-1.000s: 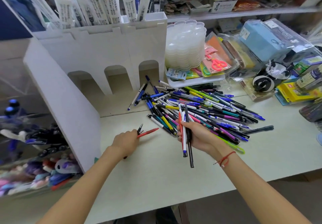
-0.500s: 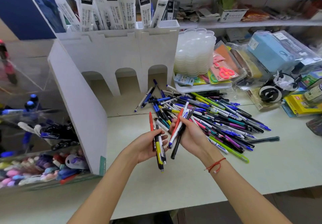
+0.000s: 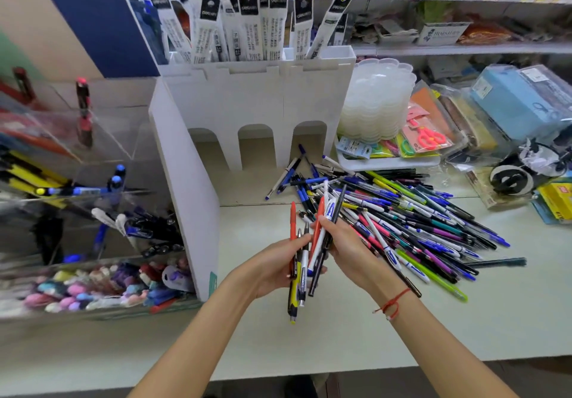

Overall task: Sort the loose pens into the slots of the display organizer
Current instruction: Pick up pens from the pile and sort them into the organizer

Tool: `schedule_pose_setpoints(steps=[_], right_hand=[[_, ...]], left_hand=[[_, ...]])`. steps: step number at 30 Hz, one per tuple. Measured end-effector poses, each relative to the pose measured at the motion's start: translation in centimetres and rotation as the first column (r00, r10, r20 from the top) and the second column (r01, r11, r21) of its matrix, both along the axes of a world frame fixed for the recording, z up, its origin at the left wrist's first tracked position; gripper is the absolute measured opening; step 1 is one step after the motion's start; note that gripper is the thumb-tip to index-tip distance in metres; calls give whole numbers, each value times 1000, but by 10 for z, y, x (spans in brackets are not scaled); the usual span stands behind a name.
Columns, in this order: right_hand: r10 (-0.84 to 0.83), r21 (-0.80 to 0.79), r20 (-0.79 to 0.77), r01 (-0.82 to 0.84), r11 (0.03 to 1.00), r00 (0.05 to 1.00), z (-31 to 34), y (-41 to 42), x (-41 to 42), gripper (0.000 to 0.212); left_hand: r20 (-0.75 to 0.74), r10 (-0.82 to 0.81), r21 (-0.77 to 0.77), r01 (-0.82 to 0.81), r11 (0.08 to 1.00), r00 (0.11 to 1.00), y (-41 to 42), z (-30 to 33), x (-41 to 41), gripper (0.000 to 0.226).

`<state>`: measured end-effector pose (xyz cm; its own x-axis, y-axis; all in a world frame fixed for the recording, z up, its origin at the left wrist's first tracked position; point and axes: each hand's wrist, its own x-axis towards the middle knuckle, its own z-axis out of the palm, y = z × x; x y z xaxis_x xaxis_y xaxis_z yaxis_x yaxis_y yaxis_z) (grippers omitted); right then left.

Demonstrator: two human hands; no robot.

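Inspector: Your left hand (image 3: 272, 269) is cupped palm-up, its fingers (image 3: 297, 243) curled round a small bunch of pens (image 3: 297, 277): one red, one yellow and black, one white.

Operator: And the right?

Inspector: Your right hand (image 3: 346, 249) meets it, thumb and fingers pinching a red, a white and a black pen (image 3: 325, 230) that cross the left bunch. Both hands are above the counter (image 3: 356, 329), just beside the loose pile of pens (image 3: 402, 218).

Operator: The organizer?

Inspector: The white organizer (image 3: 253, 113) stands behind, three arched slots at its base. The packets (image 3: 247, 23) in its top are lettered, but I cannot make out the words.
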<state>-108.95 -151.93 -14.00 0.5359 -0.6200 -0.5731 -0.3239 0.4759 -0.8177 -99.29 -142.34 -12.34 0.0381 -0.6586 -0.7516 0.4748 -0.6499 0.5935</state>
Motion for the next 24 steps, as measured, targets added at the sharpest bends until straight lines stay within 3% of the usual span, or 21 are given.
schedule_pose_setpoints(steps=[4,7,10,15,20,24], right_hand=[[15,-71,19,-14,997,1000,14,18,1,24],[7,-122,27,-4,993,1000,25,35,3,22],[-35,-67,87,41,997,996,42,53,7,24],[19,-147,46,-12,989,999,76,98,17,31],[11,-227,99,12,974,995,110,142,37,30],[-37,-55,303,56,997,952,123,175,61,26]], left_hand=[[24,-92,-114,95,989,995,11,13,5,31],[139,-154,-159,175,972,978,22,23,11,32],[265,-183,-208,241,948,947,38,39,21,35],[426,-184,-320,338,885,886,79,67,41,26],[376,-112,-437,282,854,920,130,98,66,20],[321,25,-525,156,837,947,173,106,86,19]])
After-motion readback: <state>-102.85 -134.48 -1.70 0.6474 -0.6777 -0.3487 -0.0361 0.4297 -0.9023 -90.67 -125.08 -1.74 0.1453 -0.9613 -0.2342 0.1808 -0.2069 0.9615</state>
